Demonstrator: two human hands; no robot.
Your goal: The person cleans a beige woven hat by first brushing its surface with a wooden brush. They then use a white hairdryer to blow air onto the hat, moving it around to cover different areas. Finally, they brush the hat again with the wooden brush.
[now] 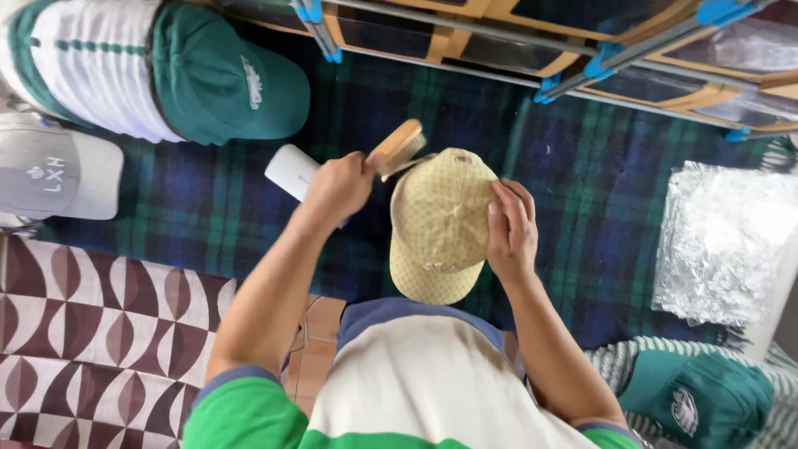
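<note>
Open plaid blanket point(573, 191) lies between the yellow cap point(439, 224) and the stack of clear plastic bags point(723, 241) at right, and left of the white block point(293, 170), while the green cap point(229, 79), grey cap point(50, 170) and wooden frames point(532, 37) hem the far side.

Matt woven cloth cap point(439, 224), wooden bristled brush point(397, 148), plaid cloth blanket point(582, 166).
</note>
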